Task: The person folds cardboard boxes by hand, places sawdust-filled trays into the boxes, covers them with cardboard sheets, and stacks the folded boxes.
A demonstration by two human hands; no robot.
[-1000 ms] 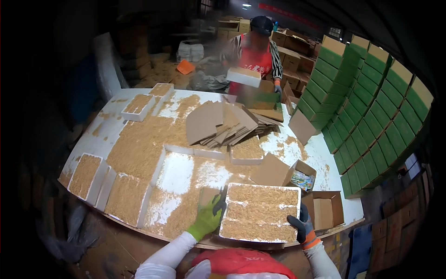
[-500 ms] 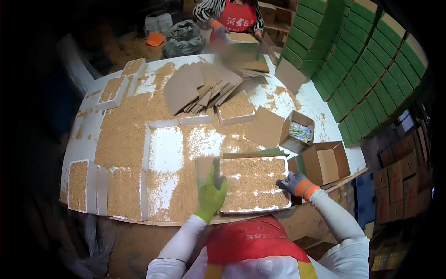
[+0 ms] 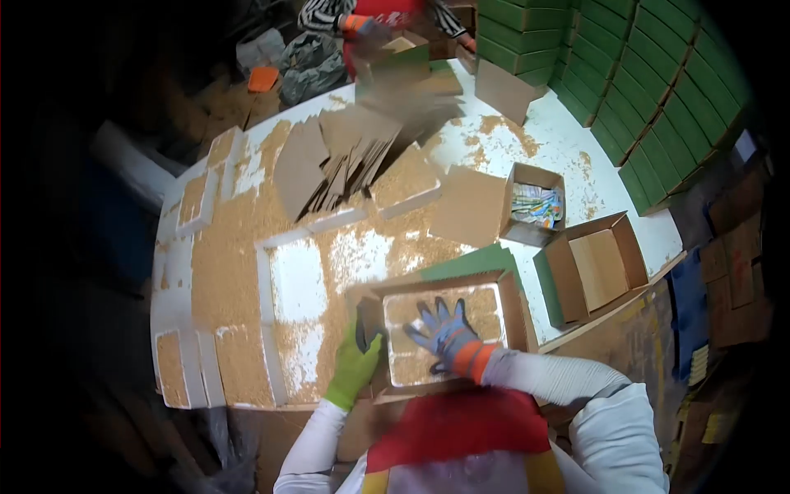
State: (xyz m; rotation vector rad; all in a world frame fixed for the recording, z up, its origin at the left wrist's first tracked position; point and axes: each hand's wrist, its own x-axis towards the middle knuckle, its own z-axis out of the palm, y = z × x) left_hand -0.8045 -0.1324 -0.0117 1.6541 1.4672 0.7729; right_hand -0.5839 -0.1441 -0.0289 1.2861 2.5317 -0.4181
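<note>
A white foam tray [image 3: 397, 375] filled with brown, sawdust-like grains sits inside a cardboard box [image 3: 517, 317] with a green outer side. My right hand [image 3: 448, 333], in a grey-blue glove with an orange cuff, lies with spread fingers on the grains. At the box's left wall is my left hand [image 3: 358, 358] in a green glove with dark fingers. It grips that wall, its thumb toward the inside; some of its fingers are hidden. A green flap [image 3: 465, 265] leans out at the box's far side.
An open box [image 3: 597, 267] and a smaller box with colourful packets [image 3: 535, 204] stand to the right. Cardboard pieces [image 3: 341, 156] are heaped farther back, near more grain-filled trays [image 3: 195, 202]. Green boxes [image 3: 658, 99] are stacked at right. A co-worker [image 3: 387, 16] stands across the table.
The tray has gone down into the box. My right hand has left its right edge and moved left onto the grains. My left hand has shifted from the tray's side to the box wall.
</note>
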